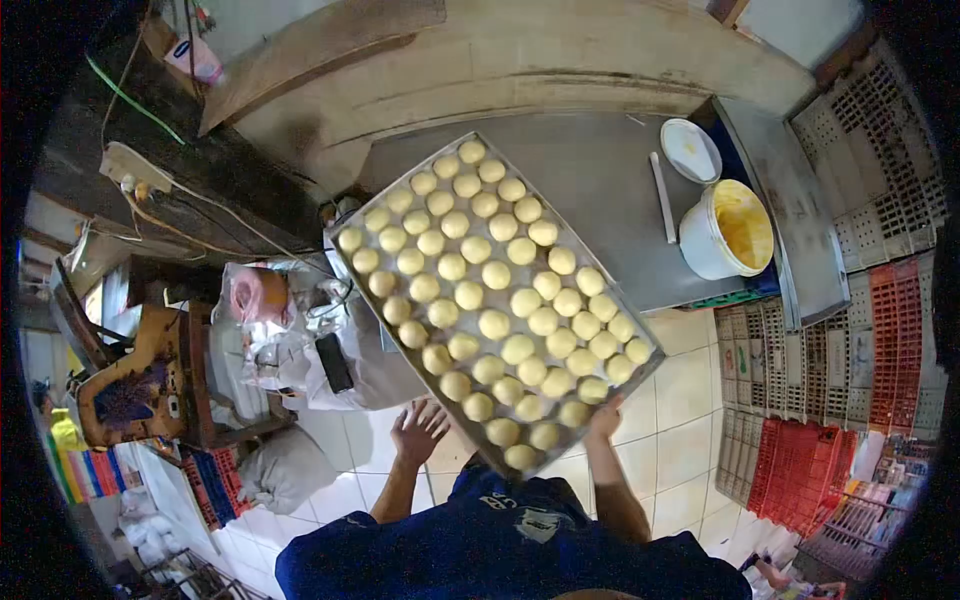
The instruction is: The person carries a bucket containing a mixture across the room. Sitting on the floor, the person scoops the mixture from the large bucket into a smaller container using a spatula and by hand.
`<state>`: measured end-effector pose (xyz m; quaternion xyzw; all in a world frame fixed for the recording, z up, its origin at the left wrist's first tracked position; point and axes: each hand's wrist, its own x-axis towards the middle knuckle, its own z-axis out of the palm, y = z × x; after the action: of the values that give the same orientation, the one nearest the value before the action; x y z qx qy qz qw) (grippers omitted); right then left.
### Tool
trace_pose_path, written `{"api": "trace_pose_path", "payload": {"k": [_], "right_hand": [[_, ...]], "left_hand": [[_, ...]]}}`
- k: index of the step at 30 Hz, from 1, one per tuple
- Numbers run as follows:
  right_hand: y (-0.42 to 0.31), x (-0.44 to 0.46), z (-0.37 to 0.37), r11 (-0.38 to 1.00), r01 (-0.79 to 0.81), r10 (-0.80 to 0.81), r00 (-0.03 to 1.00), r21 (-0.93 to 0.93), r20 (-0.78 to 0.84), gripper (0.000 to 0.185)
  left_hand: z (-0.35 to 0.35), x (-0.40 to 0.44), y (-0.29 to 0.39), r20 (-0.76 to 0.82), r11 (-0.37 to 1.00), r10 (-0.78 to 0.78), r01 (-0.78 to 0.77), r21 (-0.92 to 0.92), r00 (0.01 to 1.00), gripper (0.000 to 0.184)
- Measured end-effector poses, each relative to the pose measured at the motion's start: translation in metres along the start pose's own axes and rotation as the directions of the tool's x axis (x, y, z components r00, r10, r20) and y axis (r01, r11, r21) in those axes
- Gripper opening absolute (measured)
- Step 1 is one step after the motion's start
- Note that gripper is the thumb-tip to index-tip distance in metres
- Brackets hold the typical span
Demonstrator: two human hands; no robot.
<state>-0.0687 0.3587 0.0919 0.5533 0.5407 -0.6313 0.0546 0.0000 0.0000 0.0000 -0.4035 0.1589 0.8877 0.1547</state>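
Observation:
A large metal tray (500, 300) lies at a slant, its far part over the steel table and its near corner close to my body. Rows of round, pale yellow dough balls (496, 275) cover it. My right hand (604, 418) grips the tray's near right edge, with part of its fingers hidden beneath. Beside the near left edge is my left hand (420, 432), its fingers spread and holding nothing; it appears apart from the tray.
On the steel table (600, 190) stand a white bucket (728, 232) with yellow residue, its lid (691, 151) and a white stick (663, 198). A phone (334, 362) rests on white plastic at left. Red crates (797, 475) stand at right.

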Motion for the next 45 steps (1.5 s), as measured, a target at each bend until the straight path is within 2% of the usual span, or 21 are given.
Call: {"api": "trace_pose_path", "payload": {"k": [2,5,8,9,11,14,17,22,23,25,27,30,31,33,34,36,37,39,42,44,45], "right_hand": [[0.055,0.014,-0.002,0.986,-0.062,0.067,0.997,0.157,-0.025,0.069],[0.094,0.035,0.024,0.965,-0.232,0.251,0.953,-0.122,0.172,0.073],[0.121,0.069,-0.005,0.977,0.110,-0.036,0.929,-0.183,0.368,0.066],[0.084,0.065,-0.005,0.983,-0.180,0.182,0.951,-0.031,0.250,0.059],[0.015,0.044,-0.008,0.995,-0.081,0.071,0.979,0.050,0.189,0.044],[0.009,0.078,-0.008,0.952,0.111,0.003,0.928,-0.284,0.372,0.044],[-0.009,0.084,-0.004,0.880,0.207,0.051,0.854,-0.428,0.518,0.053],[-0.046,0.114,-0.023,0.754,0.205,0.505,0.425,-0.624,0.751,0.056],[-0.034,0.141,-0.018,0.764,0.313,0.440,0.387,-0.565,0.810,0.053],[-0.084,0.143,-0.042,0.931,0.134,0.273,0.361,-0.340,0.891,0.038],[-0.123,0.159,-0.050,0.887,0.374,0.054,0.498,-0.272,0.865,0.031],[-0.188,0.205,-0.068,0.937,0.301,-0.059,0.634,-0.175,0.771,0.025],[-0.200,0.232,-0.072,0.939,0.324,-0.139,0.662,-0.113,0.736,0.025],[-0.242,0.263,-0.082,0.864,0.484,-0.340,0.766,-0.141,0.546,0.027],[-0.241,0.317,-0.085,0.656,0.729,-0.557,0.642,-0.195,0.527,0.028],[-0.264,0.350,-0.094,0.443,0.810,-0.646,0.585,-0.383,0.490,0.030],[-0.291,0.331,-0.106,0.494,0.702,-0.555,0.709,-0.513,0.435,0.032],[-0.290,0.329,-0.106,0.417,0.751,-0.635,0.643,-0.512,0.427,0.034],[-0.303,0.339,-0.103,0.346,0.743,-0.706,0.609,-0.573,0.362,0.040],[-0.289,0.356,-0.109,0.373,0.669,-0.679,0.669,-0.643,0.302,0.044],[-0.282,0.367,-0.109,0.419,0.712,-0.751,0.621,-0.564,0.226,0.046]], "left_hand": [[-0.047,-0.024,-0.006,-0.057,0.999,-0.035,0.035,0.005,0.998,0.067],[-0.072,-0.011,0.011,-0.104,0.996,0.065,-0.058,0.069,0.992,0.078],[-0.073,-0.039,-0.008,-0.130,0.988,0.078,-0.094,-0.123,0.988,0.090],[-0.055,-0.050,-0.022,-0.220,0.962,0.122,-0.170,-0.212,0.968,0.090],[-0.002,-0.066,-0.043,-0.453,0.874,0.110,-0.302,-0.380,0.885,0.095],[0.039,-0.059,-0.054,0.141,0.891,0.386,-0.329,-0.313,0.912,0.102],[0.031,-0.045,-0.048,0.027,0.761,0.578,-0.527,-0.378,0.816,0.102],[0.026,-0.030,-0.034,-0.095,0.471,0.837,-0.798,-0.376,0.539,0.096],[0.018,-0.022,-0.035,-0.013,0.418,0.892,-0.836,-0.356,0.451,0.094],[0.039,-0.018,-0.059,-0.162,0.403,0.869,-0.859,-0.316,0.467,0.089],[-0.013,0.018,-0.075,0.055,0.522,0.846,-0.806,-0.280,0.530,0.086],[0.050,0.023,-0.108,-0.284,0.547,0.804,-0.837,0.010,0.522,0.094],[0.082,0.006,-0.112,-0.007,0.611,0.787,-0.781,-0.133,0.617,0.101],[0.147,-0.024,-0.132,-0.013,0.610,0.787,-0.780,-0.136,0.617,0.104],[0.123,-0.015,-0.122,-0.025,0.618,0.749,-0.712,-0.334,0.662,0.097],[0.117,-0.010,-0.126,-0.108,0.571,0.770,-0.754,-0.324,0.629,0.096],[0.117,-0.011,-0.130,-0.194,0.527,0.781,-0.793,-0.306,0.593,0.096],[0.128,-0.009,-0.129,-0.279,0.513,0.768,-0.815,-0.271,0.576,0.091],[0.130,0.024,-0.119,-0.137,0.209,0.976,-0.905,0.371,0.169,0.077],[0.119,0.060,-0.110,0.033,-0.173,0.968,-0.569,0.804,-0.248,0.065],[0.146,0.074,-0.108,-0.017,-0.149,0.940,-0.454,0.879,-0.342,0.055]]}}
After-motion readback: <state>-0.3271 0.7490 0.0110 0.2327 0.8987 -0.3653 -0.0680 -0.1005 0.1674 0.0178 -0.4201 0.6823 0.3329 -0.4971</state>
